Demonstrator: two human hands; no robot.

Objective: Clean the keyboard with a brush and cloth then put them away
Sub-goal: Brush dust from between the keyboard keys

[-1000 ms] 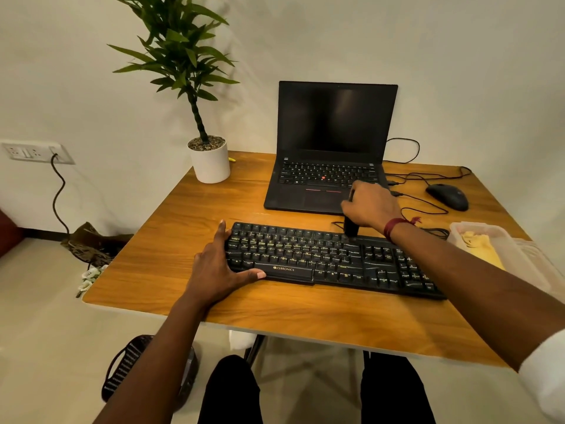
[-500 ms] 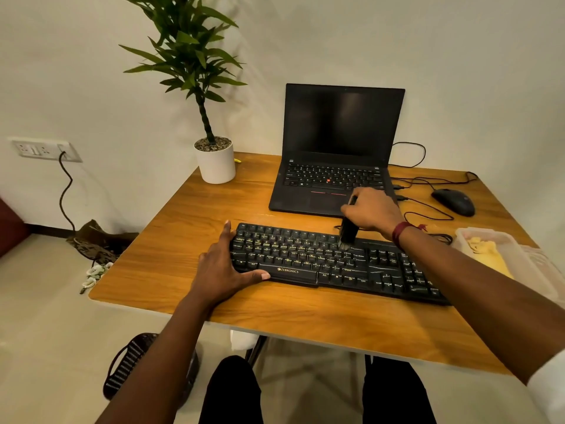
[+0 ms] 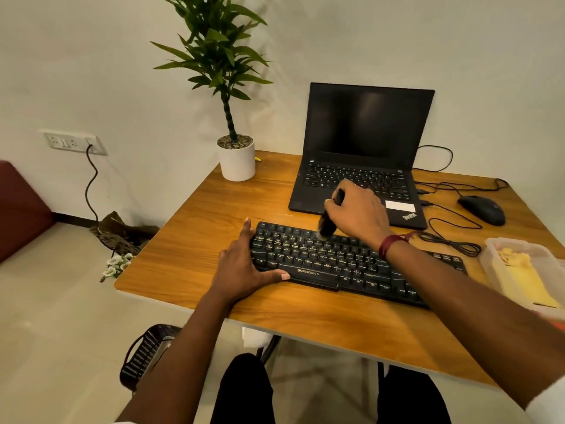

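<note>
The black keyboard (image 3: 321, 255) lies across the front of the wooden desk (image 3: 189, 240), and the dark brush (image 3: 327, 226) tilts over its upper key rows, bristles on or just above the keys, though blur hides which. The right hand (image 3: 359, 212) has its fingers curled round the brush handle, while the left hand (image 3: 241, 267) lies flat against the keyboard's left end, fingers straight, thumb along its front edge. Behind stand an open laptop (image 3: 363, 133) and a mouse (image 3: 483, 209) — at the right, a clear tub (image 3: 495, 249) holds a yellow cloth (image 3: 519, 276).
</note>
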